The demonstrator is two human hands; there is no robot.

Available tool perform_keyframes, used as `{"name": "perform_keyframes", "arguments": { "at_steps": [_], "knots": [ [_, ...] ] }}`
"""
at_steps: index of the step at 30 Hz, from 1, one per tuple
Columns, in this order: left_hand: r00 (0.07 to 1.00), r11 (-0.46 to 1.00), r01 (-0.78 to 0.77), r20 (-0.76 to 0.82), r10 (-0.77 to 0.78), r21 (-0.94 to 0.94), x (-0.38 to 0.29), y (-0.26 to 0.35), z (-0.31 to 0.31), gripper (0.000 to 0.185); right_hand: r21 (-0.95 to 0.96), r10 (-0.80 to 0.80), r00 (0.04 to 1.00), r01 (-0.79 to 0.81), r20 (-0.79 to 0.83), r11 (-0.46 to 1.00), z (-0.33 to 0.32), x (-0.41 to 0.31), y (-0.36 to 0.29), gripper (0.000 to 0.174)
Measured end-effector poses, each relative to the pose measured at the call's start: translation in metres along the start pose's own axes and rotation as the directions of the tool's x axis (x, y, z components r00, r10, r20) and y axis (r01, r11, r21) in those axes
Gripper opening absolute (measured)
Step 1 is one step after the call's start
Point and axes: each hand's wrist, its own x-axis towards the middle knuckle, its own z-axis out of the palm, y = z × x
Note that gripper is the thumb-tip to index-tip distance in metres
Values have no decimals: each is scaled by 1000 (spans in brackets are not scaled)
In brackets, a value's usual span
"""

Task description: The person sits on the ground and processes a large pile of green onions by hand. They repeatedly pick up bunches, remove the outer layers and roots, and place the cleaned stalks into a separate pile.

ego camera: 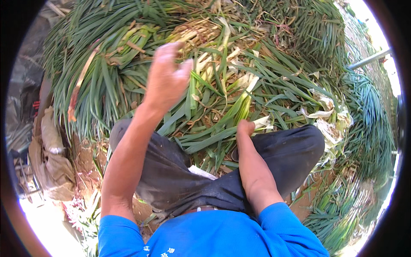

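My left hand is raised over the heap, blurred, with thumb and fingers apart and nothing seen between them. Below it lie loose green onions with pale stems and long green leaves. Low by my right knee, my right hand is closed around green onion stalks; its fingers are mostly hidden. A peeled-looking white piece sticks out beside that hand. Dry, withered leaves are mixed through the heap in front of me.
A large bundle of green onions fans out at the left. More stacks stand at the far right and along the right side. Pale peeled skins lie beyond my right knee. A metal pole juts in at right; brown sacking lies left.
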Motion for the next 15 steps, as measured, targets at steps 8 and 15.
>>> {"name": "perform_keyframes", "arguments": {
  "at_steps": [8,15],
  "knots": [
    [967,997,55,251,-39,-57,44,-10,92,43,34,-395,917,394,55,919,26,78,-25,50],
    [970,994,96,230,-81,-52,59,-27,87,43,-447,-91,979,164,181,879,95,127,-92,78]
  ]
}}
